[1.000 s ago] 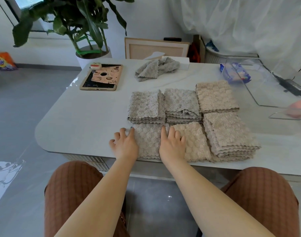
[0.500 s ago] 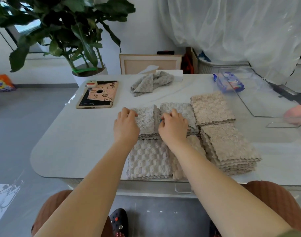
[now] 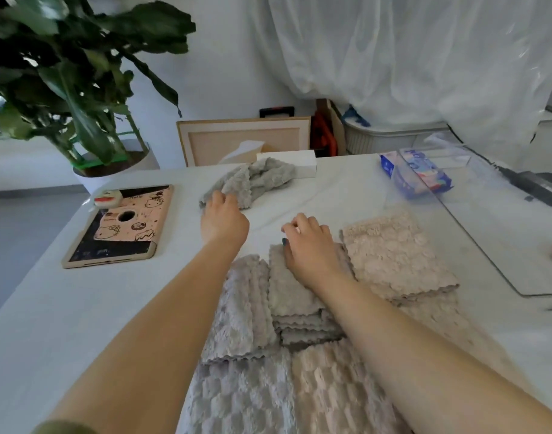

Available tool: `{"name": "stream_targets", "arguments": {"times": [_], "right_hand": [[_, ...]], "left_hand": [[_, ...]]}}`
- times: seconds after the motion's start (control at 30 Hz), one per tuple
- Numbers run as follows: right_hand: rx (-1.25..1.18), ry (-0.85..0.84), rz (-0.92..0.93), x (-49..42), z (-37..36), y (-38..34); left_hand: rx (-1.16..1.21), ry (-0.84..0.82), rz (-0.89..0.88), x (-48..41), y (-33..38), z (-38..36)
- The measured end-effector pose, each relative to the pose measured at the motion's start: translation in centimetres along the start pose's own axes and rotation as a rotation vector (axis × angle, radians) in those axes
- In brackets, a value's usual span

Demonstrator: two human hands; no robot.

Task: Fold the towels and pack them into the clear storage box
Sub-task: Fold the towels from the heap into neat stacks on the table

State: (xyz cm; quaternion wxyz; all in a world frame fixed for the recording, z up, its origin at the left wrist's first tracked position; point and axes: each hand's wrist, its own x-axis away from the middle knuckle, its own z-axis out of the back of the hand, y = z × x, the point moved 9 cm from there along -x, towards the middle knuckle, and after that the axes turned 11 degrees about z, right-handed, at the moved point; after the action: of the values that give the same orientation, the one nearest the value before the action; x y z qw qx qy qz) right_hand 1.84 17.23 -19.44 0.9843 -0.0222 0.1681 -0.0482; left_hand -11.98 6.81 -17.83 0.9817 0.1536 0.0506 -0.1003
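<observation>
A crumpled grey towel (image 3: 256, 178) lies unfolded at the back of the white table (image 3: 64, 308). My left hand (image 3: 224, 219) reaches out to it, and its fingers curl onto the towel's near corner. Several folded towel stacks sit in front of me: two grey stacks (image 3: 241, 311) (image 3: 292, 292), a beige stack (image 3: 393, 255), and a grey (image 3: 243, 399) and a beige (image 3: 337, 389) one nearest me. My right hand (image 3: 309, 245) hovers over the middle grey stack with loosely curled fingers, holding nothing. The clear storage box (image 3: 494, 233) stands at the right.
A tablet in a pink cartoon case (image 3: 121, 227) lies at the left with a small round item (image 3: 108, 197) on its corner. A white tissue box (image 3: 289, 161) and a blue packet (image 3: 415, 175) sit at the back. A potted plant (image 3: 80, 89) stands beyond the table.
Both hands left the folded stacks and moved toward the back. My left hand has reached the crumpled grey towel. The camera leaned forward over the table.
</observation>
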Motion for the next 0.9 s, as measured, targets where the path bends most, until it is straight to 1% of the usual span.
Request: {"name": "stream_targets", "arguments": {"times": [0.07,0.13,0.2,0.23,0.3,0.33,0.43,0.5,0.57,0.63,0.67,0.73,0.8,0.83,0.9], "right_hand": [[0.000,0.049,-0.034,1.1,-2.0,0.5],[-0.026,0.089,-0.051,1.5,-2.5,0.6],[-0.045,0.087,-0.034,1.1,-3.1,0.7],[-0.059,0.079,-0.037,1.0,-3.0,0.7],[-0.067,0.083,-0.046,1.1,-2.9,0.7],[-0.064,0.093,-0.044,1.2,-3.0,0.7],[-0.036,0.134,-0.039,1.4,-2.8,1.0],[-0.013,0.149,-0.040,1.5,-2.8,1.1],[-0.010,0.150,-0.036,1.5,-3.0,0.8],[-0.016,0.172,-0.036,1.5,-2.9,0.9],[-0.016,0.180,-0.037,1.4,-2.8,0.9],[-0.010,0.178,-0.036,1.4,-2.9,1.2],[-0.013,0.161,-0.041,1.7,-3.0,1.1],[-0.015,0.157,-0.048,1.7,-3.0,1.0],[-0.037,0.163,-0.053,1.6,-3.1,1.0]], "left_hand": [[-0.023,0.022,0.035,-1.7,0.0,-2.3],[-0.023,0.044,0.065,-2.3,-0.4,-5.0],[0.041,0.055,0.151,-2.9,-1.5,-7.6],[0.106,0.090,0.197,-3.2,-2.1,-7.8],[0.197,0.200,0.227,-3.8,-3.1,-7.2],[0.206,0.209,0.245,-4.2,-3.4,-7.2],[0.174,0.093,0.357,-5.0,-4.7,-8.5],[0.097,0.100,0.309,-4.8,-4.4,-8.6],[0.089,0.141,0.225,-4.8,-3.8,-8.0],[0.199,0.176,0.164,-4.4,-3.1,-7.2],[0.303,0.193,0.133,-3.9,-2.6,-6.7],[0.608,0.226,0.106,-2.9,-1.8,-5.0],[0.927,0.212,0.094,-1.5,-1.0,-2.9],[1.024,0.194,0.069,-0.9,-0.2,-1.7],[1.110,0.149,0.004,-0.1,1.4,0.3]]}}
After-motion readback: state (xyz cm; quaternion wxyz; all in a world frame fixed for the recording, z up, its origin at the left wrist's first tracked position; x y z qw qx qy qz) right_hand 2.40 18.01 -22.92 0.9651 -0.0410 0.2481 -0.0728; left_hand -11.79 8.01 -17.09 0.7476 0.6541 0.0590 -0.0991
